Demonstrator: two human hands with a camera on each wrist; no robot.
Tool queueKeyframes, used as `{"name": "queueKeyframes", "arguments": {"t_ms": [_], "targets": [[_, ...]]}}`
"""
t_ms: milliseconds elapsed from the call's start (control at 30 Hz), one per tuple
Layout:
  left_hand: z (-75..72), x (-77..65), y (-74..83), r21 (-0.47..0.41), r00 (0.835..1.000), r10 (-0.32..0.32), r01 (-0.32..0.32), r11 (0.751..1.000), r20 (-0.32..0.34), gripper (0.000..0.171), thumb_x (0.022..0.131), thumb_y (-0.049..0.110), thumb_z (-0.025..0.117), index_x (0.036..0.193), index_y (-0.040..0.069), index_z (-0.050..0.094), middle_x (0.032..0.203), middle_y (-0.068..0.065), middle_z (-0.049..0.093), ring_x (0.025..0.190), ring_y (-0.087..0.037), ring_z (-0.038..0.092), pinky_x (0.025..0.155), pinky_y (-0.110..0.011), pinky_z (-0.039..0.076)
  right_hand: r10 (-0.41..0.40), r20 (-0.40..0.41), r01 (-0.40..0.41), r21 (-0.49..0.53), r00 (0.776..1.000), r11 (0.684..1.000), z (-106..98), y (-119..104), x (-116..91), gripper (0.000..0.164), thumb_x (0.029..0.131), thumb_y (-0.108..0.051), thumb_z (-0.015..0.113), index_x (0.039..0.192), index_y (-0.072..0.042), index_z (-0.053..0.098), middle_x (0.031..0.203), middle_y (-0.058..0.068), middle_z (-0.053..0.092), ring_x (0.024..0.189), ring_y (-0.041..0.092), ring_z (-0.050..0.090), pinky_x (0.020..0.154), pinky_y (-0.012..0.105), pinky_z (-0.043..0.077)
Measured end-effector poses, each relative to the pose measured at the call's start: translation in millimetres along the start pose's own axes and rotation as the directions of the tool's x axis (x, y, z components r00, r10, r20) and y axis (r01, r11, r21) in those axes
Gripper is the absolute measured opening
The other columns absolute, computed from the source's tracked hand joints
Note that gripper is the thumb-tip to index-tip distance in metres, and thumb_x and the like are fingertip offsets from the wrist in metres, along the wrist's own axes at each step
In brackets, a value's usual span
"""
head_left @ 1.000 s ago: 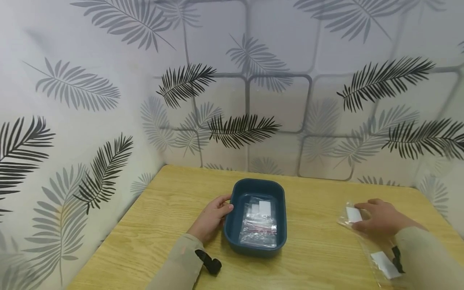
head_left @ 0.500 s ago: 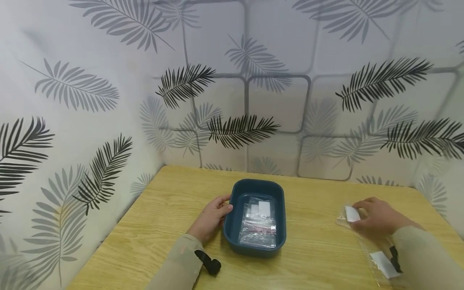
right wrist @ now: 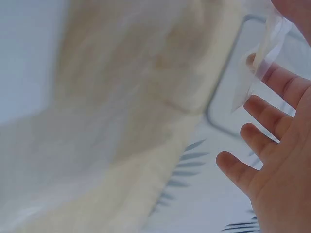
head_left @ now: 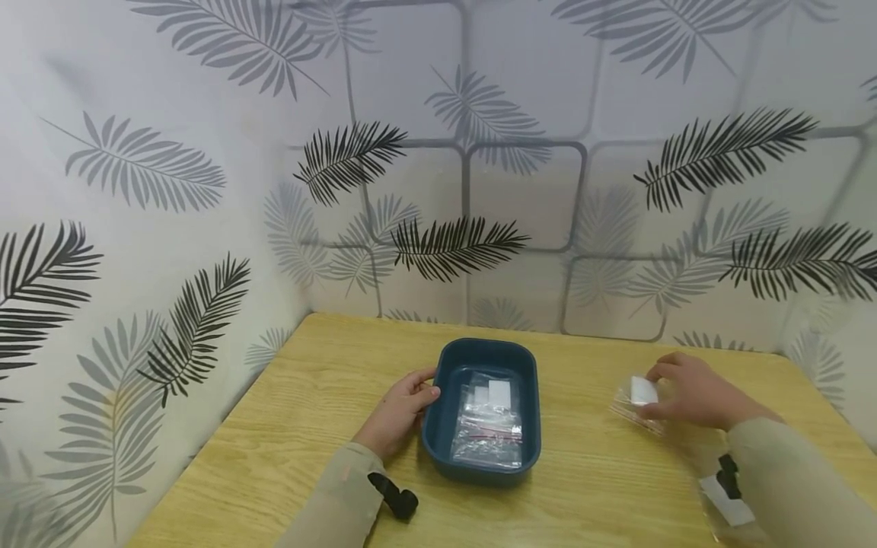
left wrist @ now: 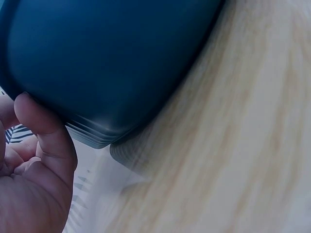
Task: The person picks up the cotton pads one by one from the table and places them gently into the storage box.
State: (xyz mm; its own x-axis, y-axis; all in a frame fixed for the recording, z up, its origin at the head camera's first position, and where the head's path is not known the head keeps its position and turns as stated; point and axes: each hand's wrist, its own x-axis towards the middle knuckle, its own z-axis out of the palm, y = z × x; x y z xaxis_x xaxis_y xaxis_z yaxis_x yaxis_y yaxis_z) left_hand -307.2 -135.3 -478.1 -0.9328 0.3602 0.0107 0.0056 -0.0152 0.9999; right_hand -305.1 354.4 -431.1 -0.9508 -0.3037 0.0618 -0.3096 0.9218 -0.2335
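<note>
In the head view a dark blue rectangular plastic container (head_left: 479,476) stands on the table, with several clear zip bags (head_left: 488,434) with white inserts lying inside. My left hand (head_left: 396,415) grips its left side, thumb on the rim and fingers against the outer wall; the left wrist view shows the thumb (left wrist: 41,116) at the edge. Right of the container, my right hand (head_left: 695,392) pinches a small clear zip bag (head_left: 642,391) with a white insert between thumb and index finger. Its other fingers are spread in the right wrist view.
Another clear bag with a white insert (head_left: 728,501) lies on the wooden table (head_left: 589,441), partly under the right forearm. A leaf-patterned wall (head_left: 521,289) closes off the back and left side. Black straps (head_left: 397,498) sit on both wrists.
My right hand has lifted the small zip bag and moved it left, away from the other bag on the table. The left hand and container have stayed in place.
</note>
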Motion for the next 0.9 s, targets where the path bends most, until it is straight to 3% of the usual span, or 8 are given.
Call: {"name": "queueKeyframes", "arguments": {"t_ms": [267, 533, 900], "targets": [[0.6, -0.6, 0.4, -0.014, 1.0, 0.003, -0.003, 1.0, -0.002, 0.05, 0.106, 0.017, 0.055, 0.153, 0.004, 0.041, 0.111, -0.019, 0.057, 0.081, -0.018, 0.057, 0.07, -0.028, 0.05, -0.103, -0.036, 0.103, 0.004, 0.994, 0.995, -19.2, -53.5, 10.7, 0.064, 0.075, -0.068, 0.078, 0.109, -0.014, 0.071, 0.139, 0.03, 0.048, 0.126, 0.055, 0.044, 0.099, 0.069, 0.037], [0.2, -0.2, 0.6, -0.013, 1.0, 0.007, -0.007, 1.0, 0.006, 0.049, 0.106, 0.017, 0.054, 0.153, 0.005, 0.042, 0.109, -0.019, 0.056, 0.077, -0.017, 0.055, 0.067, -0.028, 0.048, -0.188, -0.077, 0.189, 0.006, 0.979, 0.982, -32.4, -105.3, 20.4, 0.068, 0.075, -0.069, 0.078, 0.116, -0.015, 0.07, 0.145, 0.022, 0.047, 0.13, 0.047, 0.044, 0.1, 0.063, 0.041], [1.1, -1.0, 0.5, 0.004, 1.0, 0.006, -0.006, 1.0, 0.007, 0.051, 0.106, 0.019, 0.055, 0.153, 0.005, 0.041, 0.111, -0.022, 0.056, 0.081, -0.022, 0.056, 0.069, -0.029, 0.048, -0.258, -0.08, 0.257, -0.029, 0.963, 0.966, -30.0, -148.6, 36.6, 0.065, 0.074, -0.064, 0.081, 0.118, -0.016, 0.07, 0.145, 0.019, 0.049, 0.13, 0.044, 0.046, 0.104, 0.06, 0.039]]}}
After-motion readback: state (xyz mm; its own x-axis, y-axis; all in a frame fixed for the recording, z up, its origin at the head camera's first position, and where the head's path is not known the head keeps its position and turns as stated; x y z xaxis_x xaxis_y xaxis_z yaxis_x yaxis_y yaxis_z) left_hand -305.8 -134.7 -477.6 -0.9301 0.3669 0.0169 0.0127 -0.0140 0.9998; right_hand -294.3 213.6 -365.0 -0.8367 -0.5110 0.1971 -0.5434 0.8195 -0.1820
